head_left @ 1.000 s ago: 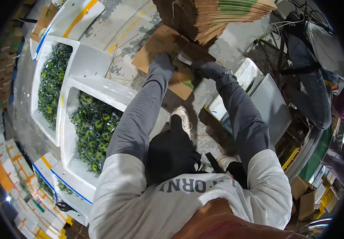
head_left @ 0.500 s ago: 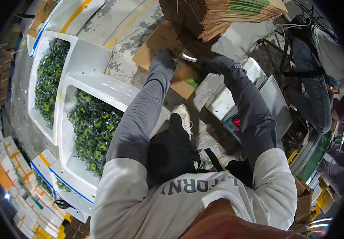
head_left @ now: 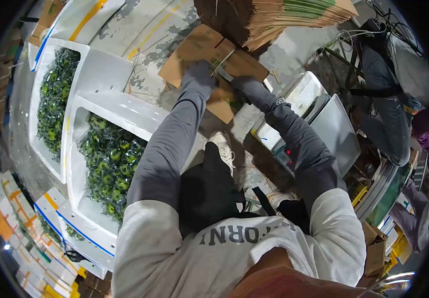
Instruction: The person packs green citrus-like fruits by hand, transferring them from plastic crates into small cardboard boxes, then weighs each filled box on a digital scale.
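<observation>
Both my hands wear grey gloves and reach toward a flat brown cardboard sheet [head_left: 194, 49] lying on the concrete floor. My left hand [head_left: 198, 74] presses down on the sheet and seems to pinch a thin strap [head_left: 223, 58]. Just right of it, my right hand [head_left: 241, 84] grips a small knife whose pale blade [head_left: 224, 74] points at my left hand. A tall bundle of flattened cardboard boxes [head_left: 274, 15] stands right behind the sheet.
Two white foam crates [head_left: 105, 107] full of green wrapped produce [head_left: 110, 164] stand to my left. A weighing scale [head_left: 318, 124] with a red display sits to my right, near dark clothing [head_left: 383, 94] draped over a frame. My white shoe [head_left: 223, 144] is below the sheet. Stacked cartons [head_left: 15, 213] line the lower left.
My right hand with the knife has dropped from the bundle's edge down and left, closer to my left hand. The view has shifted slightly, showing more of the flat sheet.
</observation>
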A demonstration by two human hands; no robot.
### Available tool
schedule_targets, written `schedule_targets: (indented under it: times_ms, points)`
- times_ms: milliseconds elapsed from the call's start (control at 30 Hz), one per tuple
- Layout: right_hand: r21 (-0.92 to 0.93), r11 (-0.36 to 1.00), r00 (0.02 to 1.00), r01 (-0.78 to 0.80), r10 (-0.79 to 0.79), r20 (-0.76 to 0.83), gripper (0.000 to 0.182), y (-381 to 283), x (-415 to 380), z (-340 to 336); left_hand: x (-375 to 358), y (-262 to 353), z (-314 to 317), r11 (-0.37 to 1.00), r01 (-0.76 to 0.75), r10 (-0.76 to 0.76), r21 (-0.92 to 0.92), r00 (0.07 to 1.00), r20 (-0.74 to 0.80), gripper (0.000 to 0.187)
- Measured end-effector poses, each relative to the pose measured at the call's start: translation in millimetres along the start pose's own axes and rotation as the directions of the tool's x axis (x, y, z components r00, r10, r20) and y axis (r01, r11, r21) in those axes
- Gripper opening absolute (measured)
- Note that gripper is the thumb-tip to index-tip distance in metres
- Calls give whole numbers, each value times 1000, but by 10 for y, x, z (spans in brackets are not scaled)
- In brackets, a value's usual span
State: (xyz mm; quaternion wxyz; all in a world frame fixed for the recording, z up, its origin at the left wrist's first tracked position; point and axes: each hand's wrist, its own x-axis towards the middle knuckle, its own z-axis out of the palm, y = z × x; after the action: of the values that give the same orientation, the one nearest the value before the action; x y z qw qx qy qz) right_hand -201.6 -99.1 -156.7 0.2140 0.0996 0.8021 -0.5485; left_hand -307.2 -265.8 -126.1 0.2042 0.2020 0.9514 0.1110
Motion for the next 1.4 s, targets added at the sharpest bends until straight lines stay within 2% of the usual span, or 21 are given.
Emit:
schedule_targets:
  times_ms: [33,133,200,300,333,433,500,533,600,667,767,800,867,967,1033,1167,1200,1300,1333,1367,1400]
  points:
    - [-194,972,989,131,-141,-38,26,111,28,52,-26,-15,11,1000,-8,8,-5,1000,-7,54]
    - [-211,977,986,-6,-29,-161,28,36,33,176,-35,32,-40,1000,-27,26,8,999,45,48]
    - [-165,979,981,-119,91,-171,30,-254,-92,133,-19,16,7,999,-26,26,-30,1000,-6,41]
    - [-494,863,934,-106,-85,-348,32,-165,-55,170,8,81,23,997,22,-24,-70,999,-35,33]
    - [-665,740,935,-95,-163,-315,34,-5,34,183,4,102,22,996,49,-52,-80,998,-34,31]
    - [-549,835,940,-33,-160,-300,39,-60,61,129,44,106,101,999,36,-38,-35,996,-77,27]
    - [-12,983,976,-184,181,-120,40,-158,62,164,41,103,102,998,13,-17,-62,998,-56,27]
    - [253,923,956,-292,292,37,41,-209,73,183,43,85,88,997,5,-8,-72,999,-49,27]
    - [-131,967,967,-217,194,-165,38,-171,195,237,52,67,123,999,-33,31,-16,994,-104,27]
    - [-380,912,966,-153,58,-250,33,-106,239,180,43,28,162,997,-77,75,-13,990,-118,27]
    - [-515,856,903,-45,-185,-387,30,-217,186,-56,43,51,117,996,-83,86,43,994,-73,27]
    - [-456,884,918,-106,-89,-387,22,-228,227,-58,34,41,106,994,-104,105,14,993,-55,27]
    - [-574,817,896,-65,-205,-394,20,-170,237,13,31,4,75,987,-151,150,-50,988,-21,26]
    - [-719,693,888,-57,-293,-353,20,-206,302,21,107,-119,181,972,-235,236,29,971,-36,27]
    - [-826,561,887,-54,-352,-297,23,-509,273,-49,175,-129,224,985,-170,170,10,986,4,29]
    - [-922,382,973,-66,-180,-144,24,-1142,203,-132,97,-155,193,982,-144,137,-126,989,-62,26]
    - [-920,381,960,-93,-210,-184,23,-1039,232,-104,130,-178,216,981,-142,138,-134,990,-38,25]
    - [-808,585,825,-68,-422,-375,22,-464,212,-16,194,-192,246,975,-149,154,-165,988,16,24]
    - [-798,602,821,-10,-450,-350,21,-290,123,66,123,-161,174,972,-152,157,-177,987,19,24]
    - [-758,652,861,-29,-369,-351,21,-212,17,161,80,-144,135,970,-151,158,-189,987,22,25]
    - [-723,691,822,-26,-397,-408,22,-150,29,282,96,-138,173,965,-185,180,-187,983,-42,26]
